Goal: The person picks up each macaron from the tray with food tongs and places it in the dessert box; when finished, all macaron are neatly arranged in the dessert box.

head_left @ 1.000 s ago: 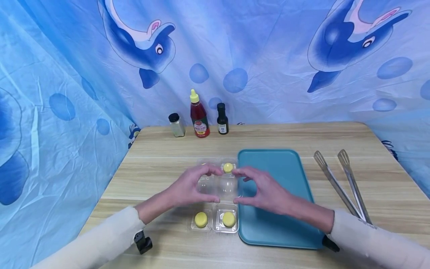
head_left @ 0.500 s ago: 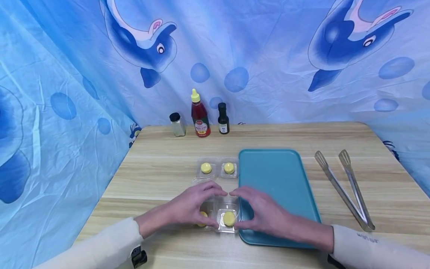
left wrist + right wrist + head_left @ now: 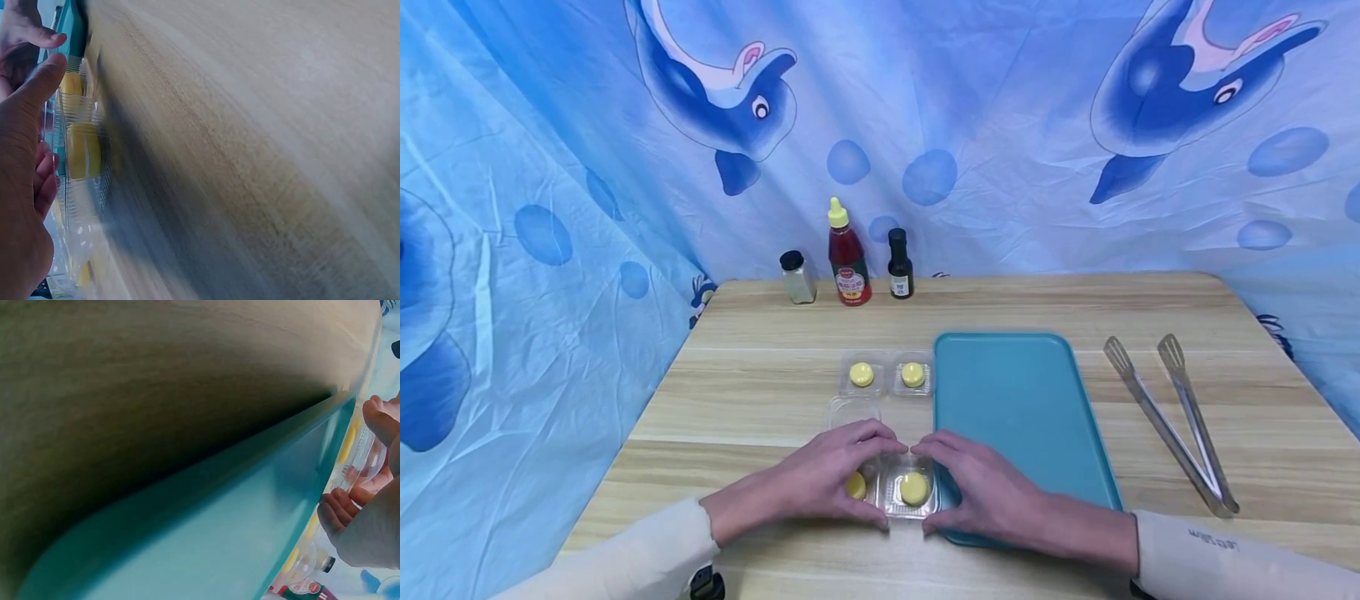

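My left hand (image 3: 850, 467) and right hand (image 3: 981, 487) curve toward each other around a clear plastic box (image 3: 912, 512), thumbs at its near side and fingers at its far side. Inside it sits a round yellow macaron-like sweet (image 3: 913, 489). The left hand partly covers a neighbouring clear box (image 3: 872, 493) with another yellow sweet (image 3: 855, 486); that box's clear lid (image 3: 853, 410) lies folded back behind. In the left wrist view, the thumb lies along the ribbed box wall (image 3: 69, 144). The right wrist view has the right hand (image 3: 369, 506) against clear plastic.
Two more clear boxes (image 3: 848, 388) with yellow sweets stand farther back. A teal tray (image 3: 1015, 400) lies under the right forearm, with metal tongs (image 3: 1180, 433) to its right. A shaker jar (image 3: 797, 279), red sauce bottle (image 3: 848, 262) and small dark bottle (image 3: 900, 265) line the back.
Both hands have moved toward the near table edge, from over the lids to around the near right box. That box's lid has swung forward and down onto it.
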`<state>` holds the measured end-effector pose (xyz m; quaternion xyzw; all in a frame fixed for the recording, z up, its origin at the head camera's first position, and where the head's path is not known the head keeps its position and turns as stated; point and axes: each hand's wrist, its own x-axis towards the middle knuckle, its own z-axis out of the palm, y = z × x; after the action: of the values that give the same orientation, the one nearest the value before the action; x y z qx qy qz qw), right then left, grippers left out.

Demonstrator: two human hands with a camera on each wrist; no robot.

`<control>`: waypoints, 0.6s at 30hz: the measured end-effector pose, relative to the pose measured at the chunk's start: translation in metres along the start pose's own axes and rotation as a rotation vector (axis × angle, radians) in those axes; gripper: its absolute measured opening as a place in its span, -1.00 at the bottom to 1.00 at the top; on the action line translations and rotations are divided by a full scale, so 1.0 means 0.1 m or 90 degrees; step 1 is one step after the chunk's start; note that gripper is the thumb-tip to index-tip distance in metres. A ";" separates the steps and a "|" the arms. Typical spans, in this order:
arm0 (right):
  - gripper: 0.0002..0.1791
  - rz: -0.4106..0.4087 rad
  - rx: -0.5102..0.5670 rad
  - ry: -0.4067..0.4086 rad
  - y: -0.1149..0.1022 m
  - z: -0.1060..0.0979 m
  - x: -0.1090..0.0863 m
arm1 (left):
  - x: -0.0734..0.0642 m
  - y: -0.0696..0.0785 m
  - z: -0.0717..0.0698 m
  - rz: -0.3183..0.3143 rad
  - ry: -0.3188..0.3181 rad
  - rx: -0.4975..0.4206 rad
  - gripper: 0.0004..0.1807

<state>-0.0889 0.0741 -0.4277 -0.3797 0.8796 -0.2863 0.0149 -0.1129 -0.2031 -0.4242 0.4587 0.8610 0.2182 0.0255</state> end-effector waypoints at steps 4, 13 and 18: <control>-0.07 -0.002 -0.010 0.006 -0.01 0.01 -0.01 | -0.01 0.01 0.01 -0.002 -0.004 0.020 -0.03; -0.08 0.000 -0.007 0.010 -0.02 0.03 -0.02 | -0.03 0.02 -0.01 -0.010 -0.011 0.054 -0.01; -0.07 -0.003 -0.008 0.013 -0.02 0.03 -0.02 | -0.04 0.03 -0.03 -0.007 -0.011 0.073 -0.01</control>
<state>-0.0856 0.0731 -0.4299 -0.3788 0.8806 -0.2846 0.0032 -0.1093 -0.2059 -0.4213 0.4562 0.8745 0.1643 0.0078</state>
